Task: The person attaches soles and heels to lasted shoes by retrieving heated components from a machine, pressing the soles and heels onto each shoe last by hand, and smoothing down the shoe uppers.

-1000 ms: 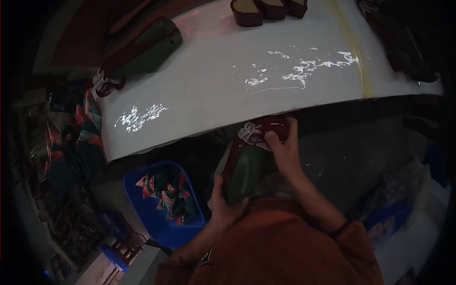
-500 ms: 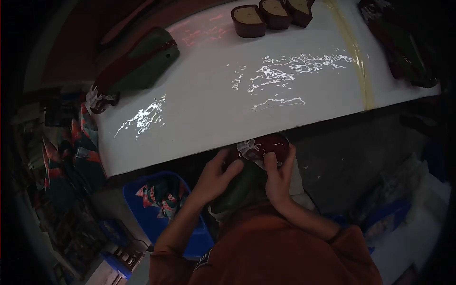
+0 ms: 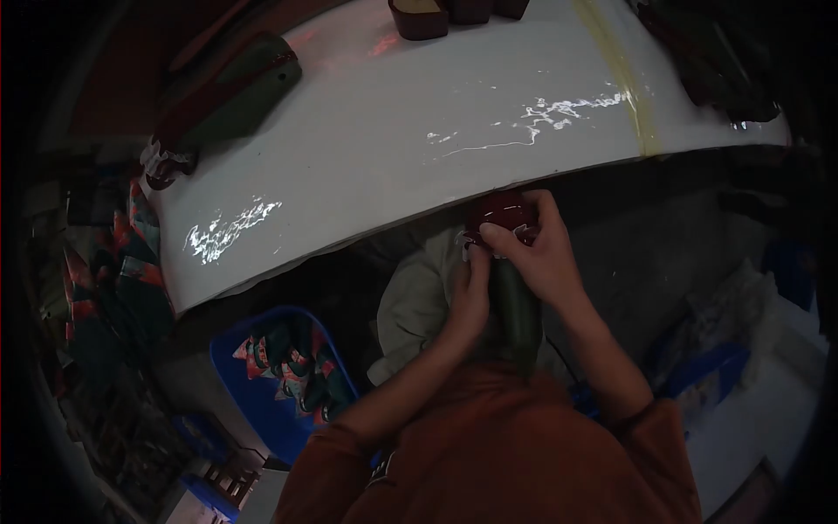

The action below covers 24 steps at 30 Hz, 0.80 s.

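Observation:
In front of my body, just below the table edge, I hold a green shoe last (image 3: pixel 517 306) with a shiny dark red upper (image 3: pixel 499 210) over its toe end. Crinkled clear film shows along the edge of the red part. My right hand (image 3: pixel 543 253) is wrapped round the red end from the right, its thumb pressing on the top near the film. Lower on the left side, my left hand (image 3: pixel 471 297) is closed against the last, thumb pointing up at the film edge. Its other fingers are mostly hidden.
On the white table (image 3: pixel 375 131) lies another green and dark red last (image 3: pixel 236 100), at the left. Several dark red heel blocks (image 3: pixel 419 22) stand at the back. A blue bin (image 3: pixel 231 367) below holds green and red patterned pieces (image 3: pixel 292 362). Yellow tape (image 3: pixel 624 79) crosses the table.
Both hands and the last have moved right and up in view. The last has turned more upright, its red end toward the table. My left hand has shifted to its lower left side.

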### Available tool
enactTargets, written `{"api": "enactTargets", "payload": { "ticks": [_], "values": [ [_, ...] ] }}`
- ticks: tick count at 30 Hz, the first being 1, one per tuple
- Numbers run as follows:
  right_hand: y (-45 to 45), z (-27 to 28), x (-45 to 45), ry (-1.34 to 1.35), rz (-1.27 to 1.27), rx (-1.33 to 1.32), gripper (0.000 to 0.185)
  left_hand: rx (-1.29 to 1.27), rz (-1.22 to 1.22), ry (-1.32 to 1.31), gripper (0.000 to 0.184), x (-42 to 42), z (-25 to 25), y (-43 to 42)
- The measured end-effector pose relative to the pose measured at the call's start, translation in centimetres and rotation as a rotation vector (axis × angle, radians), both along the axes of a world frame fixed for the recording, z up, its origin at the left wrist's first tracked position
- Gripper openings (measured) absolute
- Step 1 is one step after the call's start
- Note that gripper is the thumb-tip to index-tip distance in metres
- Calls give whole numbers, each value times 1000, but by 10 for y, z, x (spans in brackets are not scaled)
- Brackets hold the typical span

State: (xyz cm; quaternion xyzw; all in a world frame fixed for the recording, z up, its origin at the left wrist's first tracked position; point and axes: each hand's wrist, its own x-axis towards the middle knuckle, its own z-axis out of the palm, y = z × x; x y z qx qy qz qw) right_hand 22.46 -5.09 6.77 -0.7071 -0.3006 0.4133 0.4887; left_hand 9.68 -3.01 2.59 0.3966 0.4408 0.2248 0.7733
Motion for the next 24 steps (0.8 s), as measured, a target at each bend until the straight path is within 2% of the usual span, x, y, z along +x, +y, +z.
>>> {"api": "enactTargets", "payload": {
  "ticks": [1, 2, 4, 5, 7, 10, 12, 13, 14, 16, 17, 19, 21, 23, 24],
  "values": [
    [0, 1, -8, 22, -44, -43, 53, -90, -44, -22, 58, -8, 13, 9],
    [5, -1, -17, 47, -85, -79, 53, -65, -38, -34, 58, -17, 16, 14],
    [8, -6, -49, 137, -75, 27, 56, 134, 31, 31, 49, -40, 19, 22],
    [13, -6, -67, 169, -65, 79, 55, 37, 42, 54, 48, -53, 24, 33],
    [22, -11, -83, 203, -52, 154, 54, 60, 60, 70, 48, -71, 22, 46],
    [29, -17, -83, 242, -23, 104, 55, 47, 109, 147, 51, -71, 21, 49],
    [28, -9, -75, 173, 29, 53, 47, -4, 88, -24, 56, -66, 23, 41],
    [28, -10, -71, 177, 3, 47, 50, -128, 122, -54, 66, -57, 26, 35],
    [32, -7, -58, 177, 0, 34, 50, -141, 121, -54, 66, -46, 24, 26],
    [36, 4, -22, 35, 229, -193, 47, -337, 271, -257, 76, -23, 22, 10],
    [33, 7, -12, 27, 279, -177, 42, -352, 241, -286, 85, -17, 16, 9],
    [3, 5, 9, 46, 275, -92, 40, -319, 226, -326, 87, -16, 15, 8],
    [-42, 7, 34, 157, 195, -250, 40, -308, 261, -344, 90, -17, 3, 5],
    [-92, -16, 35, 257, 20, -189, 40, -334, 263, -357, 90, -13, -1, 7],
    [-99, -11, 20, 255, 23, -193, 40, -367, 255, -352, 90, -14, -3, 5]
  ]
}}
